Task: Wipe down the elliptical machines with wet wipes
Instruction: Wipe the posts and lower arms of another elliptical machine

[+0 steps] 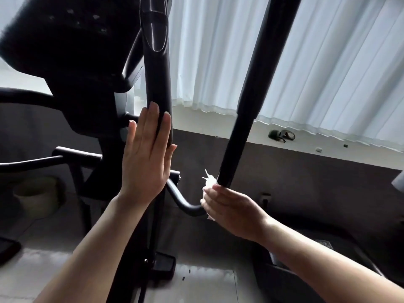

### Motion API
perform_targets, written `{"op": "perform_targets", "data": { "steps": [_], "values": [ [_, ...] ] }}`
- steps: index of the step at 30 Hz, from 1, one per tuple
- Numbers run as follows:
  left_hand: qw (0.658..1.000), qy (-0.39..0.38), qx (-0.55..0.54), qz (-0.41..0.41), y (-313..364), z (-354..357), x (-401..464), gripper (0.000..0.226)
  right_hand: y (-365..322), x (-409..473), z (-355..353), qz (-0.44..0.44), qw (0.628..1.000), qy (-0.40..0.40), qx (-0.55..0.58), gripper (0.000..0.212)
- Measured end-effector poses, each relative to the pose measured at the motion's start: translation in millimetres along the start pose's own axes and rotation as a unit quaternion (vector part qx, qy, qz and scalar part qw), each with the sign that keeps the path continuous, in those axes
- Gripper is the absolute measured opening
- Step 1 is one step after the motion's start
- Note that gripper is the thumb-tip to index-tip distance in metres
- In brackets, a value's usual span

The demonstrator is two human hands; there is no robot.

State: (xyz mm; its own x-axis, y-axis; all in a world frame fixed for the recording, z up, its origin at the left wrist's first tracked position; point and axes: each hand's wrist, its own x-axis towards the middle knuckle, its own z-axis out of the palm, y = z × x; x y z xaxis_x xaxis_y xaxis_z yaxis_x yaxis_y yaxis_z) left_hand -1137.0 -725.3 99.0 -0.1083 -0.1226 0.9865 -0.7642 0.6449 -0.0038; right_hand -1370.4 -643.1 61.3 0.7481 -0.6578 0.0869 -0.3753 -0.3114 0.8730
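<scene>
The left hand [145, 158] lay flat with straight fingers against the left black handlebar [156, 79] of the elliptical machine [87, 88], thumb on the far side, not curled round it. The right hand [231, 209] held a crumpled white wet wipe [208, 184] wrapped against the lower part of the right black handlebar [251, 95], the wipe showing above and below the fingers. White curtains [317, 68] hung behind both bars, above a sill [306, 145] carrying a small dark object [281, 135] that could not be identified.
</scene>
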Motion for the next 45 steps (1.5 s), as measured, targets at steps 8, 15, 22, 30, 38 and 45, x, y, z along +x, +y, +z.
{"op": "perform_targets", "data": {
  "steps": [8, 15, 22, 30, 38, 45],
  "values": [
    [1.000, -0.006, -0.007, -0.025, 4, 0, -3, 0.068, 125, -2, -45, 0.178, 0.973, 0.143, 0.022, 0.032],
    [0.999, -0.002, -0.018, -0.031, 8, -2, -3, 0.065, 33, -18, 5, 0.062, 0.987, 0.131, -0.066, 0.040],
    [0.998, -0.030, -0.041, -0.043, 10, -9, -21, 0.072, 4, -12, 6, 0.008, 0.994, 0.041, -0.099, 0.042],
    [0.987, -0.058, -0.124, -0.083, 22, -12, -28, 0.078, 94, -11, -39, 0.137, 0.975, 0.165, -0.064, 0.031],
    [0.958, -0.116, -0.184, -0.186, 31, -21, -87, 0.072, -53, 16, -3, 0.082, 0.996, -0.044, -0.017, 0.050],
    [0.913, -0.235, -0.191, -0.273, 24, -47, -158, 0.059, -113, 70, 13, 0.095, 0.963, -0.240, -0.072, 0.061]
  ]
}}
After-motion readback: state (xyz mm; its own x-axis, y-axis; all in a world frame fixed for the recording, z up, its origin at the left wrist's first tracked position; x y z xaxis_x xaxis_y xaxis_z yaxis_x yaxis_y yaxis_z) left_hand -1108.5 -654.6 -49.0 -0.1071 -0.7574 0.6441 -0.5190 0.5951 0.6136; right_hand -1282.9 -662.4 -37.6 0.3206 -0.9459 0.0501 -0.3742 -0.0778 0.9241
